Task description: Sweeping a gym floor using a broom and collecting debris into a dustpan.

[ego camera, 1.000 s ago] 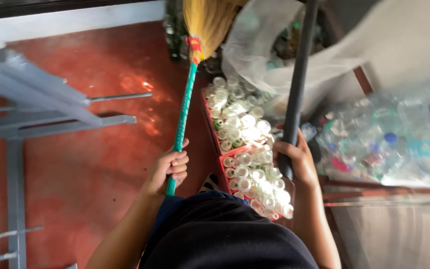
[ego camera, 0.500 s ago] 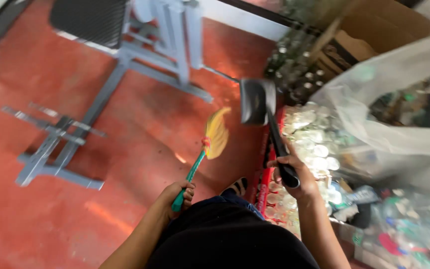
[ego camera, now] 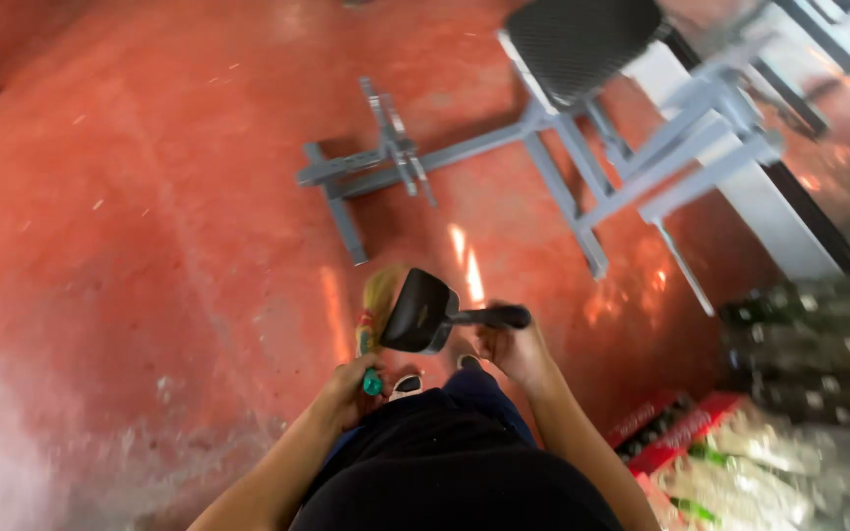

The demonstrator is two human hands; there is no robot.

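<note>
Dustpan [ego camera: 419,313], black, hangs over the red floor [ego camera: 150,197] in front of the person, its handle gripped in the right hand [ego camera: 512,346], fingers closed around it. Just left, the left hand [ego camera: 351,385] clasps the green handle of a broom [ego camera: 378,305] with yellow bristles. A grey metal frame [ego camera: 553,167] stands beyond.

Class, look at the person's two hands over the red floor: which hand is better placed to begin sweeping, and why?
Probably the left hand: it grips the green handle of the broom, whose bristles point down toward the red floor. The right hand holds the black dustpan raised, off the floor.
</note>
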